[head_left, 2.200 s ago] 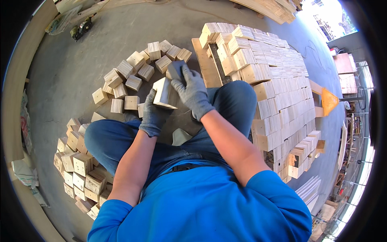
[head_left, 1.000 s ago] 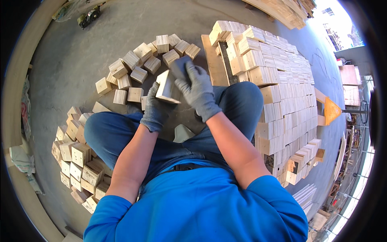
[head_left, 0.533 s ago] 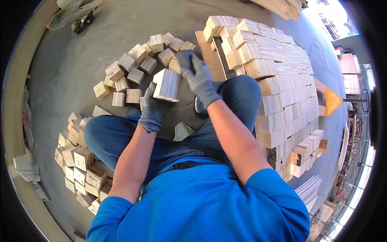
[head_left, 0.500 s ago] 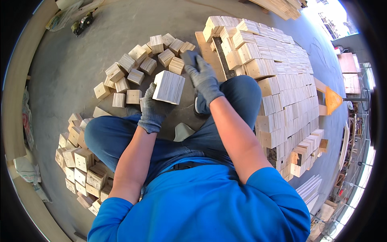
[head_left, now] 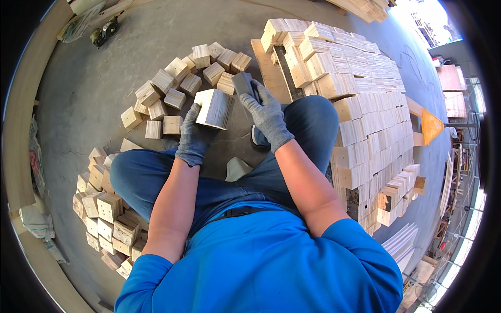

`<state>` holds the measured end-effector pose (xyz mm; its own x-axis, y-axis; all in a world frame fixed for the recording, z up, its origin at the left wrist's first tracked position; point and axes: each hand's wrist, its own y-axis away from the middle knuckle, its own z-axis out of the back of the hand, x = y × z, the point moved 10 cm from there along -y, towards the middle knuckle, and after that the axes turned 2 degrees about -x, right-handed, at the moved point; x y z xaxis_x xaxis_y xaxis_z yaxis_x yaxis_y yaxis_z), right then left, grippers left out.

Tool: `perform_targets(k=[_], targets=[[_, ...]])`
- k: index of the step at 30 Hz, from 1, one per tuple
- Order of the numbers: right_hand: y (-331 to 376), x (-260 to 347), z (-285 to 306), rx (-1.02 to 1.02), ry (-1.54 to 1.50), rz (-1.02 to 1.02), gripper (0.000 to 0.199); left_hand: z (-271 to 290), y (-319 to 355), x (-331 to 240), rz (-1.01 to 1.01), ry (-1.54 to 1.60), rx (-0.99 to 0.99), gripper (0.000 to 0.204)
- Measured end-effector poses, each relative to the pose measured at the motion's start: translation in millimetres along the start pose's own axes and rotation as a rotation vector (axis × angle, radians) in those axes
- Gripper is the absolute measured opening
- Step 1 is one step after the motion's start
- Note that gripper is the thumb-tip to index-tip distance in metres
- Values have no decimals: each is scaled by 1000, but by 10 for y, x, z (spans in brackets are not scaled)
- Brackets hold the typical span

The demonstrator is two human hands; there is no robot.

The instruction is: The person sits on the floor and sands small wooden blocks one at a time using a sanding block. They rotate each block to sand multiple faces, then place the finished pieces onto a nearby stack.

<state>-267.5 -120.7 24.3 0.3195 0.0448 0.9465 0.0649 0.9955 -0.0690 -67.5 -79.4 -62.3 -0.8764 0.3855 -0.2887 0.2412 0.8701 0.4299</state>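
My left hand (head_left: pixel 194 136), in a grey knit glove, is closed on the left side of a pale plywood block (head_left: pixel 214 108) and holds it tilted above my lap. In my gloved right hand (head_left: pixel 267 113) is a dark grey sanding block (head_left: pixel 244 87), gripped by its right side. The sanding block is close to the plywood block's right face, with a small gap between them. The fingertips of my left hand are partly hidden behind the wood.
Loose wooden blocks (head_left: pixel 175 98) lie on the grey floor ahead. More are heaped (head_left: pixel 110 207) by my left knee. Tight rows of blocks (head_left: pixel 376 125) stand on a pallet to my right. A tape measure (head_left: pixel 107 31) lies at the far left.
The plywood block has turned in my left hand and shifted slightly left. My right hand has swung the sanding block a little lower, beside the wood.
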Motion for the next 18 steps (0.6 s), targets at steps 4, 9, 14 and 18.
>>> perform_targets(k=[4,9,14,18], targets=[[81,327,-142,129,9,32,63,132,2,-21,25,-54,-42,62],[187,305,-213,221,-143,-66,62,181,37,-199,-40,-42,-55,58],[335,175,-337,293,-257,-153,61,291,13,-282,-134,-35,-129,54],[480,222,-391,309,-144,-178,59,421,26,-286,-146,-65,-212,57]])
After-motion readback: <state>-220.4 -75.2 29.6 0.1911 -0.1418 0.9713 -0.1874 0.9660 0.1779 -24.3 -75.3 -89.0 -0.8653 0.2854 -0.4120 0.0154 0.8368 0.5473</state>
